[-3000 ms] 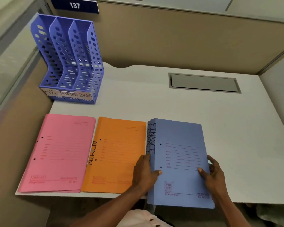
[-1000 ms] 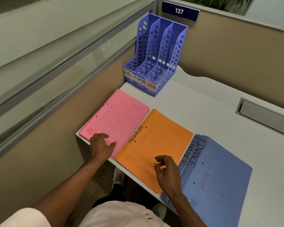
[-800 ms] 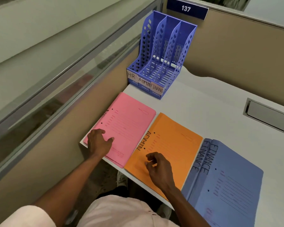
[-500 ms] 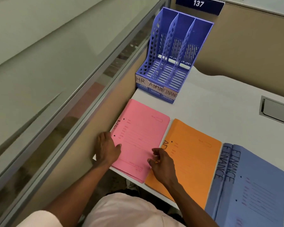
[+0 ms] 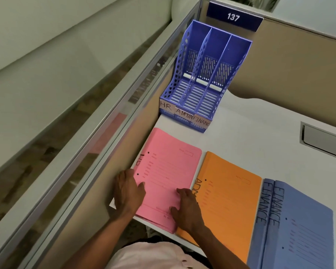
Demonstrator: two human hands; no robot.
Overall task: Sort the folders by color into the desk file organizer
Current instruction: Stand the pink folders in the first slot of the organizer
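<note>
A pink folder stack [image 5: 167, 171] marked HR lies at the desk's left front corner. My left hand [image 5: 127, 193] grips its left edge, thumb on the cover. Over its lower right edge sits my right hand [image 5: 186, 208], fingers curled at the seam with the orange ADMIN folder [image 5: 231, 200] and thumb on the pink cover. Two blue FINANCE folders [image 5: 299, 230] lie overlapped at the right. The purple desk file organizer [image 5: 184, 113] stands at the back left, its three slots labelled HR, ADMIN, FINANCE, and nothing is in them.
The white desk [image 5: 250, 133] has a grey cable hatch [image 5: 322, 140] at the right. A glass and beige partition [image 5: 105, 133] runs close along the left edge, and a beige back wall carries a sign 137 [image 5: 233, 17].
Both hands left the blue folder and moved left. The left hand took the pink folder's left edge; the right hand crossed the orange folder to the pink one's right edge. My view swung left.
</note>
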